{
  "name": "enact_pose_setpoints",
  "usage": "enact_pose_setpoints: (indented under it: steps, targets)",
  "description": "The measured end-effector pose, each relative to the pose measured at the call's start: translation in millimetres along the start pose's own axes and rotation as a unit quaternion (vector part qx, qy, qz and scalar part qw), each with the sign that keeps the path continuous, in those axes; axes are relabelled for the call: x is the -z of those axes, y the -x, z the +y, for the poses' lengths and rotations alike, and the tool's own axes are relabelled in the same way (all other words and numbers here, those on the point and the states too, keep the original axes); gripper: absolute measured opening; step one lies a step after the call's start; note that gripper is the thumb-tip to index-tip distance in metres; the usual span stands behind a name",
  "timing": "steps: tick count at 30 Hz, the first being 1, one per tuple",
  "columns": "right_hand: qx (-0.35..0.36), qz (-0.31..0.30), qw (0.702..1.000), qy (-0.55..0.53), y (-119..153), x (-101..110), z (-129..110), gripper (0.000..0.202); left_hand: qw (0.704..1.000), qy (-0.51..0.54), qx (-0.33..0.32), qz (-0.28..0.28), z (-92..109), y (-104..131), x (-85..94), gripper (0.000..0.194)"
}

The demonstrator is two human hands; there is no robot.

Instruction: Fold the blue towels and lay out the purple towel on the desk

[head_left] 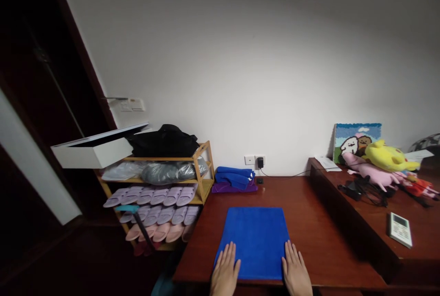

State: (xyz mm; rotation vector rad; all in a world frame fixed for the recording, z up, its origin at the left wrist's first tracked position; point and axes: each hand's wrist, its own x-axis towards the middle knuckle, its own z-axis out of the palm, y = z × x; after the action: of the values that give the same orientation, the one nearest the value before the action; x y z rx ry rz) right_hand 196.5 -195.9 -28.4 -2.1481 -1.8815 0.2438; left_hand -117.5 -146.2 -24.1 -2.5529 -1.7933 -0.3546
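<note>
A blue towel [256,241] lies spread flat on the brown wooden table [323,259], close to its front edge. My left hand [226,268] rests flat over the towel's lower left edge, fingers stretched out. On the opposite side, my right hand [295,266] lies with its palm down and fingers extended at the lower right edge, fingertips touching the cloth. Neither hand grasps anything. Further back against the wall sit folded blue towels [235,177] on top of a folded purple cloth [237,188].
Left of the table stands a wooden rack [202,186] with several slippers [165,195], a black bag [167,142] and a white box [99,151]. On the raised surface at right are plush toys [388,156], tangled cables [364,190] and a white remote control [400,229]. A plug [260,162] sits in the wall.
</note>
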Motion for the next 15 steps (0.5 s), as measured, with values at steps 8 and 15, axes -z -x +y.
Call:
enact_pose_setpoints:
  steps: [8, 15]
  targets:
    - [-0.015, -0.005, 1.000, -0.012, -2, 2, -1, 0.071, 0.999, -0.021, 0.016, 0.029, -27, 12, -7.7, 0.058]
    - [-0.019, -0.038, 0.999, -0.017, -14, 20, -2, 0.074, 0.998, -0.018, 0.021, 0.050, -30, 12, -14.6, 0.059]
